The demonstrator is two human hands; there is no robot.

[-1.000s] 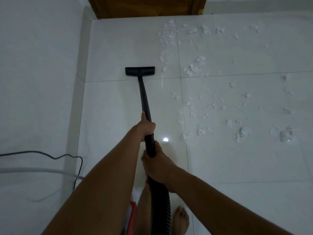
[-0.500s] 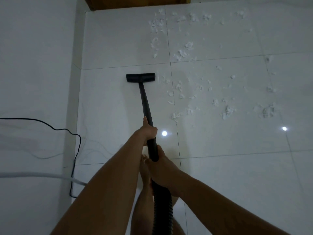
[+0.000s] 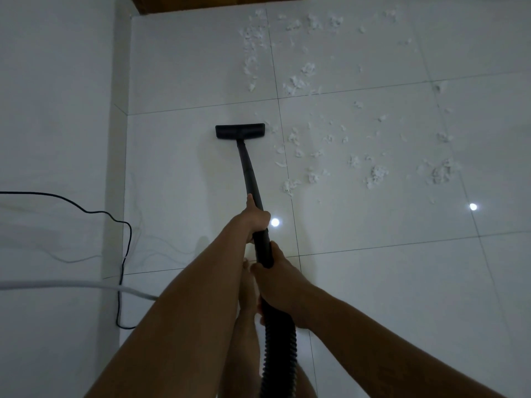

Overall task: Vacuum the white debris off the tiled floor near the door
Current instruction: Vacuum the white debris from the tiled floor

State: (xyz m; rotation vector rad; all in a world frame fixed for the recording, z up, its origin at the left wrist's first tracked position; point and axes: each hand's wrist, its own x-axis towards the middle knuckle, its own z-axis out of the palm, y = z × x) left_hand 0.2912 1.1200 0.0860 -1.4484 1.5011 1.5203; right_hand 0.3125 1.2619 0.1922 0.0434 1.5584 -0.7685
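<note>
Drawn back across a tile joint [image 3: 201, 109] since a second earlier, the vacuum head [image 3: 240, 131] lay straight ahead of both hands, pipe [image 3: 248, 168] pointing at the door [image 3: 218, 2]. The left hand [image 3: 255, 218] gripped the pipe in front, the right hand [image 3: 275, 278] behind it; white debris [image 3: 298, 150] spread ahead and rightward, the nearest scraps just beside the vacuum head.

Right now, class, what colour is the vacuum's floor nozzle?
Black, seen in the head view: the floor nozzle stands dark against the pale tiled floor.
</note>
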